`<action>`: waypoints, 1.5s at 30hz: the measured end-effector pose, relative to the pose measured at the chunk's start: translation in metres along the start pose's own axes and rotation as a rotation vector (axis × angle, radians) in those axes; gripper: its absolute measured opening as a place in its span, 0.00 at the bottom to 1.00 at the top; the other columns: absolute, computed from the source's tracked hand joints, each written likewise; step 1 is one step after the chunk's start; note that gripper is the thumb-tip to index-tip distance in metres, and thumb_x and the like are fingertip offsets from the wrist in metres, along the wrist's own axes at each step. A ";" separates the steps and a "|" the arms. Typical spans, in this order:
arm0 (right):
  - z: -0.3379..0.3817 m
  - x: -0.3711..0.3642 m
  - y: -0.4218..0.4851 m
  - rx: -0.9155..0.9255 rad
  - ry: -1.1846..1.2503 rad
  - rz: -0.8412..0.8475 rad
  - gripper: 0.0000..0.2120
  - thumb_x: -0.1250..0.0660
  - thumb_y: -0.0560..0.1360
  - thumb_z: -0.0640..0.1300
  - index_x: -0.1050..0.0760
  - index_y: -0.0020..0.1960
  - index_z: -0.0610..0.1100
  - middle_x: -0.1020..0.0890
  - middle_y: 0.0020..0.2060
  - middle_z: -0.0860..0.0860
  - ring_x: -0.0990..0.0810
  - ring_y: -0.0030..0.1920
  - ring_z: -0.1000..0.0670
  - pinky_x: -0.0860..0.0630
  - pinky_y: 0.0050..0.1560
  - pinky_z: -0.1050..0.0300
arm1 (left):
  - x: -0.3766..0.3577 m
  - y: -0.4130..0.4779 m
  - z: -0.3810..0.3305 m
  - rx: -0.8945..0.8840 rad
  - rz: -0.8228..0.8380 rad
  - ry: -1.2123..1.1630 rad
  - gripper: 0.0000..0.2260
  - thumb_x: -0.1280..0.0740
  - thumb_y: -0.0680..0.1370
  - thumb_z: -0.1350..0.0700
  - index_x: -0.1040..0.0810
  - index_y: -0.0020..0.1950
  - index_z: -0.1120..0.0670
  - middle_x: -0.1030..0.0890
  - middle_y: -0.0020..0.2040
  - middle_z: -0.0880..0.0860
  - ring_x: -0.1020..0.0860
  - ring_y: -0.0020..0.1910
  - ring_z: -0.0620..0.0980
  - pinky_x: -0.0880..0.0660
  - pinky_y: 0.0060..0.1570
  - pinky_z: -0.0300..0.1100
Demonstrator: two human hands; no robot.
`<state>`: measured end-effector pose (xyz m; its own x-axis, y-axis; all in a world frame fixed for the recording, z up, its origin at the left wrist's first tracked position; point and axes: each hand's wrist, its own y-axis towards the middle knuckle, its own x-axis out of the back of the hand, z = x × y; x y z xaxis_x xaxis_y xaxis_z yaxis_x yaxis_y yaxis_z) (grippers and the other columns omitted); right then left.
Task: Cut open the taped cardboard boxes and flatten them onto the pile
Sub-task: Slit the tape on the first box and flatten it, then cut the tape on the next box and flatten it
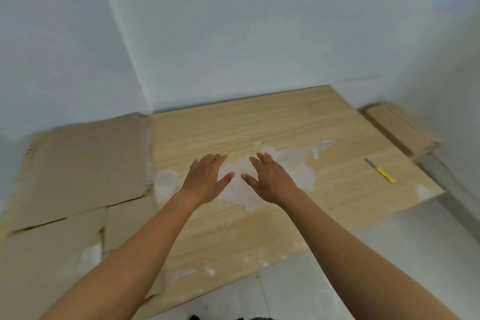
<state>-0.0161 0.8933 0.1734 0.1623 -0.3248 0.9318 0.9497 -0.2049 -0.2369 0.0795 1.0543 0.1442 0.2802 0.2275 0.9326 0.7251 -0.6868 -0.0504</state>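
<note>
A wood-grain board (259,122) with white worn patches lies flat on the floor in the corner. Both my hands hover over its middle, palms down and fingers straight, holding nothing: my left hand (206,178) and my right hand (268,179) sit side by side, thumbs nearly meeting. A flattened brown cardboard box (78,158) lies to the left of the board, with its flaps spread toward me. A yellow-handled knife (380,171) lies on the board's right part, well away from my right hand.
More flattened cardboard (400,127) is stacked at the back right against the wall. White walls (233,34) close off the corner behind. Pale floor tiles (363,254) show at the lower right.
</note>
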 end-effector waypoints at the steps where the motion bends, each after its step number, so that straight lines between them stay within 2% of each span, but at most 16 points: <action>1: -0.020 0.006 -0.010 -0.021 0.017 -0.019 0.30 0.49 0.81 0.59 0.48 0.77 0.43 0.48 0.77 0.44 0.52 0.77 0.45 0.49 0.74 0.49 | -0.003 0.007 -0.022 -0.029 -0.003 0.004 0.26 0.44 0.81 0.42 0.39 0.76 0.53 0.34 0.74 0.52 0.39 0.74 0.53 0.42 0.71 0.52; 5: -0.102 0.024 -0.050 -0.095 0.083 -0.077 0.30 0.48 0.81 0.59 0.47 0.77 0.43 0.47 0.77 0.45 0.51 0.77 0.45 0.47 0.74 0.49 | -0.023 0.028 -0.111 -0.122 0.014 0.024 0.26 0.43 0.81 0.42 0.38 0.76 0.54 0.36 0.75 0.53 0.41 0.75 0.53 0.42 0.71 0.51; 11: -0.228 0.046 -0.127 -0.242 0.180 -0.192 0.28 0.44 0.80 0.56 0.42 0.75 0.43 0.41 0.74 0.44 0.38 0.72 0.43 0.35 0.67 0.49 | -0.068 0.053 -0.249 -0.260 0.013 -0.047 0.24 0.40 0.80 0.45 0.35 0.74 0.54 0.32 0.73 0.51 0.36 0.72 0.50 0.39 0.69 0.44; 14: -0.287 0.054 -0.172 -0.350 0.206 -0.237 0.27 0.44 0.80 0.56 0.41 0.74 0.43 0.39 0.74 0.44 0.36 0.71 0.42 0.35 0.68 0.48 | -0.096 0.059 -0.315 -0.297 0.033 -0.109 0.24 0.39 0.80 0.45 0.34 0.73 0.53 0.31 0.72 0.50 0.35 0.72 0.49 0.38 0.67 0.42; 20: -0.390 0.067 -0.244 -0.580 0.253 -0.308 0.25 0.44 0.80 0.55 0.38 0.73 0.43 0.35 0.71 0.44 0.33 0.69 0.42 0.34 0.67 0.46 | -0.154 0.082 -0.426 -0.429 0.182 -0.148 0.24 0.37 0.79 0.46 0.33 0.73 0.52 0.31 0.72 0.51 0.35 0.71 0.50 0.36 0.66 0.43; 26: -0.486 0.072 -0.264 -0.700 0.245 -0.318 0.26 0.45 0.81 0.56 0.40 0.73 0.44 0.36 0.72 0.46 0.35 0.70 0.44 0.35 0.68 0.49 | -0.203 0.137 -0.517 -0.502 0.231 -0.236 0.24 0.37 0.79 0.46 0.34 0.73 0.51 0.31 0.72 0.51 0.34 0.70 0.51 0.35 0.65 0.44; 31: -0.580 0.093 -0.233 -0.737 0.253 -0.314 0.28 0.46 0.80 0.57 0.42 0.75 0.44 0.37 0.73 0.45 0.36 0.71 0.44 0.36 0.69 0.49 | -0.236 0.206 -0.571 -0.439 0.206 -0.298 0.23 0.39 0.80 0.46 0.36 0.74 0.49 0.32 0.72 0.48 0.32 0.68 0.49 0.33 0.56 0.40; 37: -0.689 0.123 -0.164 -0.726 0.323 -0.267 0.28 0.46 0.80 0.57 0.42 0.75 0.43 0.36 0.72 0.45 0.35 0.70 0.45 0.36 0.69 0.49 | -0.259 0.313 -0.609 -0.231 0.275 -0.322 0.24 0.40 0.80 0.44 0.37 0.75 0.49 0.32 0.72 0.48 0.33 0.69 0.50 0.32 0.61 0.47; 45: -0.818 0.170 -0.057 -0.668 0.399 -0.249 0.27 0.43 0.80 0.55 0.40 0.74 0.42 0.35 0.71 0.44 0.35 0.70 0.44 0.37 0.68 0.50 | -0.274 0.445 -0.638 -0.036 0.239 -0.370 0.25 0.40 0.80 0.44 0.38 0.75 0.49 0.31 0.72 0.50 0.33 0.70 0.51 0.33 0.63 0.49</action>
<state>-0.2617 0.0945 0.1199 -0.2600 -0.4759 0.8402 0.5649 -0.7807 -0.2673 -0.0761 0.2455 0.0943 0.6485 0.2870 0.7051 0.5920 -0.7724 -0.2301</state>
